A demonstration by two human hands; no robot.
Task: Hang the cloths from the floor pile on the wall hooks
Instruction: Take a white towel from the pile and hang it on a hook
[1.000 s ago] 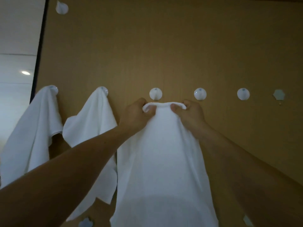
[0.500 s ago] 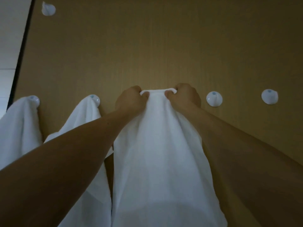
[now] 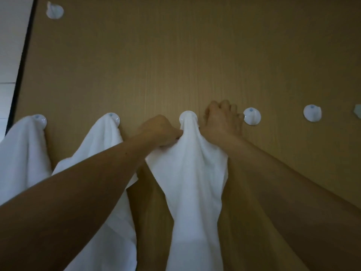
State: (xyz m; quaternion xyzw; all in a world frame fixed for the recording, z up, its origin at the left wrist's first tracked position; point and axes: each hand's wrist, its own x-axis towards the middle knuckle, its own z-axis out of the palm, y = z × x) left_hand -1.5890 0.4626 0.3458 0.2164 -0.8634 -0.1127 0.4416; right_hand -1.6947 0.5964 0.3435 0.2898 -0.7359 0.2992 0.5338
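Note:
A white cloth (image 3: 193, 173) is draped over the third round white hook (image 3: 188, 117) on the brown wood wall and hangs straight down from it. My left hand (image 3: 161, 132) pinches the cloth's left fold just below the hook. To the right of the hook is my right hand (image 3: 221, 123); its fingers are loosely curled against the wall with nothing in them, and its thumb side touches the cloth. Two more white cloths hang to the left: one (image 3: 21, 153) on the first hook (image 3: 40, 119), one (image 3: 101, 147) on the second hook (image 3: 114, 117).
Two bare white hooks (image 3: 252, 116) (image 3: 312, 112) follow to the right in the same row. Another hook (image 3: 55, 10) sits high at the upper left. A pale piece (image 3: 358, 111) shows at the right edge. The panel's dark left edge (image 3: 21, 65) borders a white wall.
The cloth's top edge, stretched between both hands below the third hook, has gone up and over it. The right hand has let go of the edge; the left still pinches it.

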